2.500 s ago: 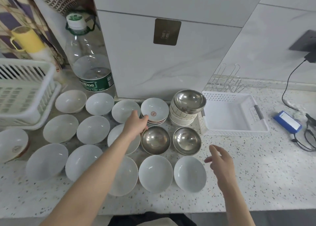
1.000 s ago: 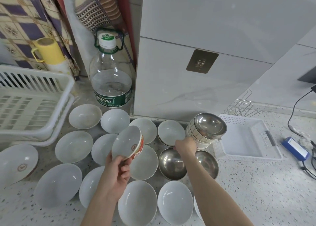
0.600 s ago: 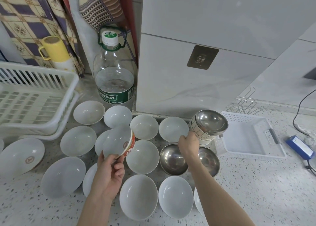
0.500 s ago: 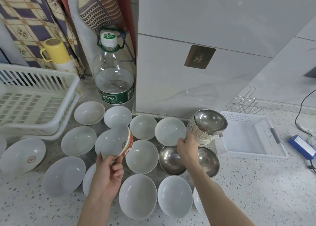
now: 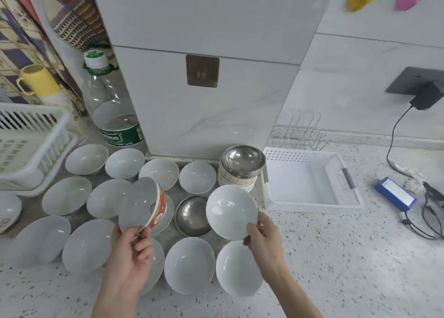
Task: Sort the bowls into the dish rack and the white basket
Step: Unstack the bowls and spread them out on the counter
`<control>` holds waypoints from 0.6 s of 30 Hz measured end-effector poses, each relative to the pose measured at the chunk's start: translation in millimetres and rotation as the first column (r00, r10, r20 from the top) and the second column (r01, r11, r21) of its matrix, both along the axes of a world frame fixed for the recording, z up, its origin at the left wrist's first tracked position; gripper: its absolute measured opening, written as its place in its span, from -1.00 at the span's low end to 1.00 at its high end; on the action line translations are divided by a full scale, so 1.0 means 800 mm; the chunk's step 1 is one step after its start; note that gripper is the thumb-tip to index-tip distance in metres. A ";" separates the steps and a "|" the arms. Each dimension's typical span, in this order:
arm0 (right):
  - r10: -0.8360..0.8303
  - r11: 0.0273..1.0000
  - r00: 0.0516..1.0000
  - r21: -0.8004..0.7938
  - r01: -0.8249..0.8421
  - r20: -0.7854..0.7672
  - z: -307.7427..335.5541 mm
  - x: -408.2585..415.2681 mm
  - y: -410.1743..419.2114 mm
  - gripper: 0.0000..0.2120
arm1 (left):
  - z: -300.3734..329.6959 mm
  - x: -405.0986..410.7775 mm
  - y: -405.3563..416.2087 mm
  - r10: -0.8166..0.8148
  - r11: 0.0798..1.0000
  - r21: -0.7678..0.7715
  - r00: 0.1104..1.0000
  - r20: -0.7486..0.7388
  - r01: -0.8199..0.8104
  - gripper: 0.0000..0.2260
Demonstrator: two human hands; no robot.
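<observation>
A: Where the counter (image 5: pixel 336 257) meets the left edge, what's logged?

B: White slatted dish rack (image 5: pixel 28 149), far left. Yellow mug (image 5: pixel 38 81) and big water bottle (image 5: pixel 113 111) behind it, against the wall.

A: And the bowls?

B: White bowls (image 5: pixel 189 265) spread in rows across the left and middle. Left hand (image 5: pixel 129 257) raised above them, thumb and fingers pinching the rim of a red-banded bowl (image 5: pixel 146 204), tilted on edge.

A: Middle?

B: One steel bowl (image 5: pixel 192 215) sits on the counter between the hands. Right hand (image 5: pixel 264 238) holds a plain white bowl (image 5: pixel 231 212) by its near rim, fingers curled behind, bowl tipped toward the camera.

A: Farther right?

B: Stack of bowls (image 5: pixel 240 171) topped by a steel one, touching the white basket (image 5: pixel 310 202). Wire rack (image 5: pixel 298 132) behind the basket. Blue box (image 5: pixel 395 194) and cables near the right edge.
</observation>
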State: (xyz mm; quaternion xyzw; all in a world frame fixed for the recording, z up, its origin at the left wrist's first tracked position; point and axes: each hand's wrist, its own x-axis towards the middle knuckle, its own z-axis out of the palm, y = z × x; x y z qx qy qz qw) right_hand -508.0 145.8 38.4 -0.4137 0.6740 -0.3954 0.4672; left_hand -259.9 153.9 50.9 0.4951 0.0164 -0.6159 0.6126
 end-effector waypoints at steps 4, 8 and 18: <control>0.015 1.000 0.994 -0.003 -0.015 -0.109 -0.013 -0.088 0.033 -0.70 | -0.006 -0.078 0.007 -0.035 0.999 -0.009 0.999 0.003 0.035 -0.74; -0.005 1.000 0.982 0.026 0.010 -0.188 -0.029 -0.153 0.056 -0.67 | -0.015 -0.150 0.007 -0.110 0.994 -0.017 0.993 0.033 0.110 -0.71; 0.096 0.988 0.971 0.138 -0.067 -0.220 -0.064 -0.214 0.028 -0.55 | -0.034 -0.239 0.049 -0.227 0.972 -0.035 0.967 0.113 0.232 -0.66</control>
